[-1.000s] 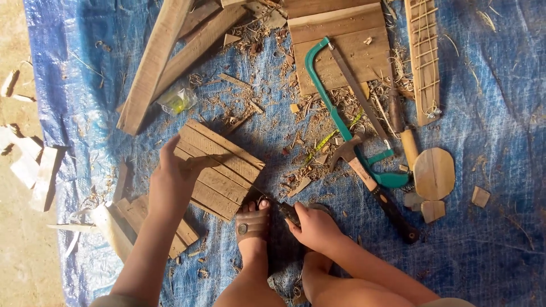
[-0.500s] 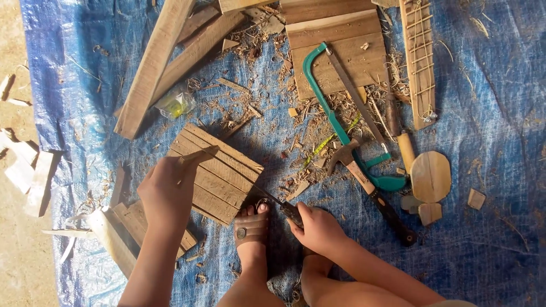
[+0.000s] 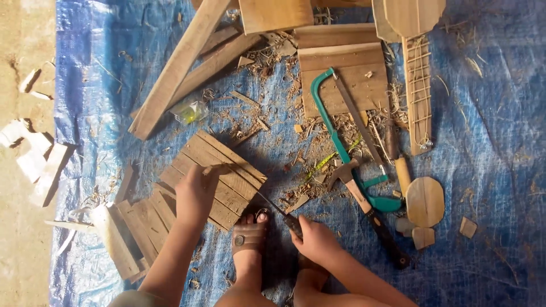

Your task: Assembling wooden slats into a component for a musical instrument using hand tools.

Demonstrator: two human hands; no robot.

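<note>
Left hand (image 3: 196,193) pressed flat, fingers spread, on slatted wooden panel (image 3: 213,179) lying on blue tarp (image 3: 489,142) beside sandalled foot (image 3: 248,239). Right hand (image 3: 315,241) closed around handle of thin knife (image 3: 278,211), blade tip touching panel's edge. Green-framed hacksaw (image 3: 341,142) and wooden-handled hammer (image 3: 364,202) lie nearby.

- One green hacksaw (image 3: 335,142)
- One hammer (image 3: 364,199)
- Two slatted wooden panels (image 3: 219,176)
- One knife (image 3: 278,211)
- Two hands (image 3: 196,193)
- One blue tarp (image 3: 489,142)
- Three long planks (image 3: 176,68)
</note>
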